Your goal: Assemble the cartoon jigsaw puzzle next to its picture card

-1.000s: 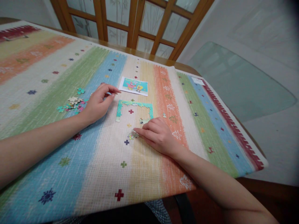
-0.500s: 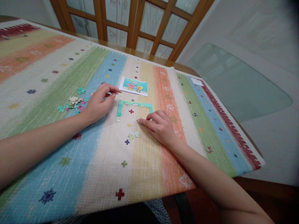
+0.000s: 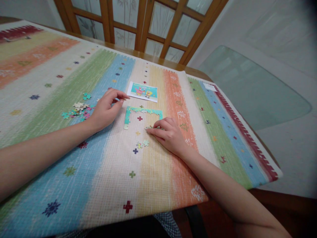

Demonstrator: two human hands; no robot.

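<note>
A partly joined teal puzzle frame lies on the striped mat. My right hand rests at the frame's lower right corner, fingers pinched on a small puzzle piece. Two loose pieces lie just below that hand's fingertips. My left hand rests on the mat left of the frame, its fingers curled with the tips together; what they hold is hidden. A heap of loose pieces sits left of it. A small cartoon reference picture lies beyond the frame.
The mat covers a wooden table whose right edge drops away near my right forearm. A wooden lattice screen stands behind the table. A glass tabletop lies to the right. A small white slip sits on the mat's far right.
My right hand moved up from the loose pieces to the frame's lower right corner and left those pieces on the mat. My left hand has stayed put.
</note>
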